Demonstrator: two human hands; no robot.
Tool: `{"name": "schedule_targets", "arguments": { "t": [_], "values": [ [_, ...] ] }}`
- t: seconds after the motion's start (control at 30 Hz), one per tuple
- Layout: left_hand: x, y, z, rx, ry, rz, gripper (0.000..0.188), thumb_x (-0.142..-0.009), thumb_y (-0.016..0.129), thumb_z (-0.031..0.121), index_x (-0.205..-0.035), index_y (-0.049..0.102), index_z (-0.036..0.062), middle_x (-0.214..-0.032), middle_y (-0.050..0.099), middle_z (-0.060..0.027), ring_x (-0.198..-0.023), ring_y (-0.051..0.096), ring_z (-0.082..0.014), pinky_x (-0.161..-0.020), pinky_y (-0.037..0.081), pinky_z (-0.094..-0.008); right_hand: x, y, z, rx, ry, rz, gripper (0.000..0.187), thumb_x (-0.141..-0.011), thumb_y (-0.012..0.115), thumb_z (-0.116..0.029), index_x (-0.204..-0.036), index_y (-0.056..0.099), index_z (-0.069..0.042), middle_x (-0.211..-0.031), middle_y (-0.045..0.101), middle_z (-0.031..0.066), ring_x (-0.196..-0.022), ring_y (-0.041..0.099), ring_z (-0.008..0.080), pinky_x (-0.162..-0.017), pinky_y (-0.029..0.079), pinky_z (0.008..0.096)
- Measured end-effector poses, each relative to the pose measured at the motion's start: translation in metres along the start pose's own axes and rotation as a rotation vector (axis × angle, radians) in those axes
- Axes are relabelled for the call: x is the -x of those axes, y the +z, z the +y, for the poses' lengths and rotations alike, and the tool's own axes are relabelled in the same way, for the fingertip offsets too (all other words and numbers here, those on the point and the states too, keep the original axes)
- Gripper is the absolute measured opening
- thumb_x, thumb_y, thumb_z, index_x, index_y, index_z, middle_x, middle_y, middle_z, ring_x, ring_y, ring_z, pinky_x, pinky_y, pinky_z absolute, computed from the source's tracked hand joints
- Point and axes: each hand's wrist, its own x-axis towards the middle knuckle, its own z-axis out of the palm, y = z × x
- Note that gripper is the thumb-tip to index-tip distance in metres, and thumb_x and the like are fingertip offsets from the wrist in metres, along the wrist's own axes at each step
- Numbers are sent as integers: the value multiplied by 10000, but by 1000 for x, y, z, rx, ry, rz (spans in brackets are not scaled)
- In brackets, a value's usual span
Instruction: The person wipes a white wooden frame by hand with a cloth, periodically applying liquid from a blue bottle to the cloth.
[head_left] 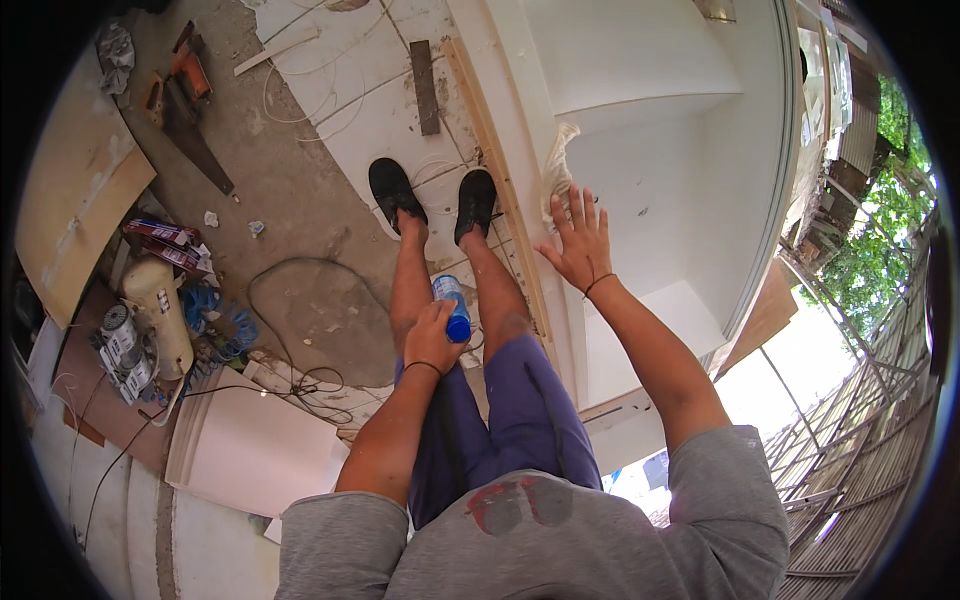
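My left hand [432, 340] is wrapped round a blue and white bottle [448, 289] with a dark blue cap, held low in front of my knees. The cap end points toward me. My right hand [583, 242] is open, fingers spread, over the white cabinet [660, 170] on the right. Whether its palm touches the panel I cannot tell. Just beyond those fingertips, a crumpled cream rag [559, 165] lies over the cabinet's near edge.
A wooden strip [500, 185] runs along the cabinet's base beside my feet. To the left are a handsaw [197, 152], an orange power tool [190, 75], an air compressor [158, 312] and a looped black cable [300, 262]. Pale panels [255, 435] lie nearer me.
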Motion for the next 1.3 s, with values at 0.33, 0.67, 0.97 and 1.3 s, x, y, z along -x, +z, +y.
{"name": "schedule_targets", "arguments": {
  "t": [0.33, 0.67, 0.97, 1.3],
  "values": [
    [4, 6, 5, 22, -31, 11, 586, -766, 758, 396, -1261, 555, 158, -1286, 573, -95, -1153, 575, -304, -940, 493, -422, -14, -13, -9, -27, 15, 56, 864, -833, 617, -570, -1523, 289, -167, -1611, 95, 179, -1454, 142, 442, -1072, 234, 654],
    [8, 14, 3, 39, -63, -29, 627, -741, 772, 356, -1280, 529, 148, -1294, 549, -107, -1206, 533, -288, -950, 491, -414, -16, -11, -20, -121, 87, 86, 790, -846, 637, -506, -1501, 339, -180, -1595, 133, 206, -1443, 169, 446, -1057, 264, 649],
    [6, 17, 4, 33, -62, -35, 623, -747, 768, 350, -1287, 529, 151, -1308, 543, -98, -1206, 532, -287, -953, 490, -410, -49, -22, -27, -192, 102, 203, 768, -836, 662, -458, -1491, 354, -201, -1577, 161, 233, -1421, 215, 463, -1059, 283, 620],
    [10, 28, 2, 20, -18, 35, 589, -759, 763, 411, -1249, 556, 157, -1275, 567, -90, -1148, 572, -305, -935, 490, -420, -55, -32, -26, -106, 71, 194, 685, -855, 642, -442, -1459, 424, -204, -1557, 209, 253, -1398, 266, 463, -1064, 305, 565]
  ]
}}
